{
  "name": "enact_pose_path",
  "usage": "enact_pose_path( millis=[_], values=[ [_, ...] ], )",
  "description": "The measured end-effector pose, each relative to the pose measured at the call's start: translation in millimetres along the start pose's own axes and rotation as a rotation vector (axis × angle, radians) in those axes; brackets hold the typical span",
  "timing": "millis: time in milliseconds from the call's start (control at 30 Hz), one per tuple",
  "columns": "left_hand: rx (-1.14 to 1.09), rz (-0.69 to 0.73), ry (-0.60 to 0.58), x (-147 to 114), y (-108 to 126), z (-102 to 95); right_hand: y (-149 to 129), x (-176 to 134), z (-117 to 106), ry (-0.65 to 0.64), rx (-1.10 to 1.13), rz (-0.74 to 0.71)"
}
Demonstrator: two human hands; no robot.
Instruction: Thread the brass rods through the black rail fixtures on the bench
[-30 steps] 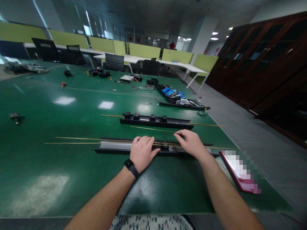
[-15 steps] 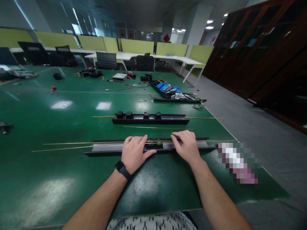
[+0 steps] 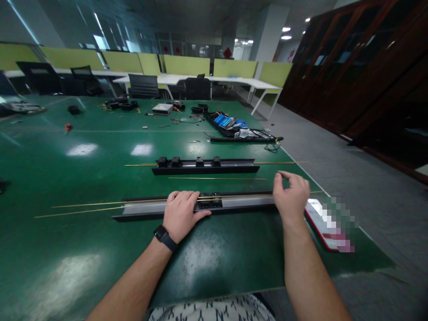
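A long black channel (image 3: 249, 202) with a pale inner face lies across the green table in front of me. Small black blocks (image 3: 210, 200) sit in its middle, and thin brass rods (image 3: 80, 205) run along it and stick out past its left end. My left hand (image 3: 182, 210) lies over the channel just left of the blocks, fingers over the far side and thumb along the near edge. At the channel's right end is my right hand (image 3: 291, 194), raised slightly, thumb and index finger pinched together. Whatever may be between those fingertips is too small to make out.
Behind lies a second black channel (image 3: 205, 170) with several black blocks and brass rods, and a loose brass rod (image 3: 217, 179) in front of it. A partly blurred phone-like object (image 3: 323, 227) lies at right. Farther back are a tool pile (image 3: 230, 125) and a white box (image 3: 162, 109).
My right hand has moved right along the channel, from beside the blocks to its right end, and its fingers have closed into a pinch. My left hand stays on the channel.
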State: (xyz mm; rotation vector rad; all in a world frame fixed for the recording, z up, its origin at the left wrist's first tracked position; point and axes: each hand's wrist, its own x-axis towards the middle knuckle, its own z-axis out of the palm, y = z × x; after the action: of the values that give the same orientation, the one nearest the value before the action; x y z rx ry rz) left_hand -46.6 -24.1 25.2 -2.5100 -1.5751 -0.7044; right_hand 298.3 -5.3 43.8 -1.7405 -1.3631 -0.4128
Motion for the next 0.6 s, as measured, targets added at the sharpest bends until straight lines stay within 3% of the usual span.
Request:
enact_pose_path(
  millis=[67, 300, 467, 600],
  values=[
    [-0.001, -0.007, -0.003, -0.2, -2.5, -1.0, 25.1, 10.6, -6.3, 0.033, -0.106, 0.16],
    [-0.014, -0.029, -0.02, -0.8, -5.4, -3.0, 110.4, 41.4, -25.7, -0.089, -0.253, 0.689],
    [-0.018, -0.019, -0.001, -1.3, -5.1, -1.9, 138.2, 46.9, -17.7, -0.187, -0.219, 0.755],
    [-0.017, -0.013, 0.006, -1.6, -6.3, -0.1, 152.8, 45.5, -8.9, -0.147, -0.261, 0.719]
  ],
)
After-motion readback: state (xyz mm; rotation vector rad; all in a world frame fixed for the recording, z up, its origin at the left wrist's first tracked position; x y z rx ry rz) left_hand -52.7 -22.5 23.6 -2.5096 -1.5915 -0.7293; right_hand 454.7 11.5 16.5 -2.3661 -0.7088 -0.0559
